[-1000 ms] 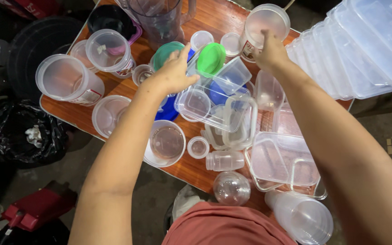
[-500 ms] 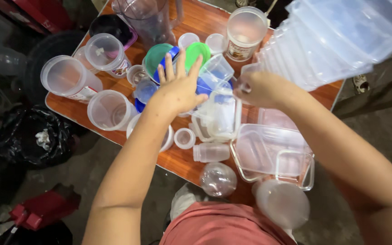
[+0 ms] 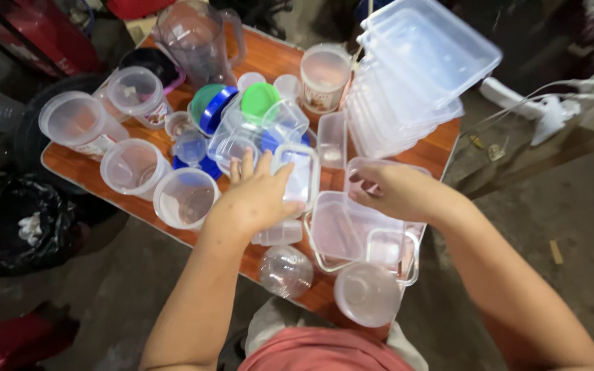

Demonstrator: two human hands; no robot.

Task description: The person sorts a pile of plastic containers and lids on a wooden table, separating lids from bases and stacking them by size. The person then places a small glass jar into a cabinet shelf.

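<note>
A wooden table (image 3: 441,148) crowded with clear plastic ware is seen across the upper centre. A stack of rectangular lids (image 3: 414,69) is leaned at upper right. At centre, the left hand (image 3: 259,196) is laid flat, fingers spread, on a clip-lock container lid (image 3: 297,175). The rim of a clear rectangular container (image 3: 352,230) is pinched by the right hand (image 3: 390,191).

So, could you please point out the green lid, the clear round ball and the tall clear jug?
green lid (image 3: 259,101), head view, centre of its top.
clear round ball (image 3: 285,271), head view, middle of its dome.
tall clear jug (image 3: 188,41), head view, its side wall.
</note>
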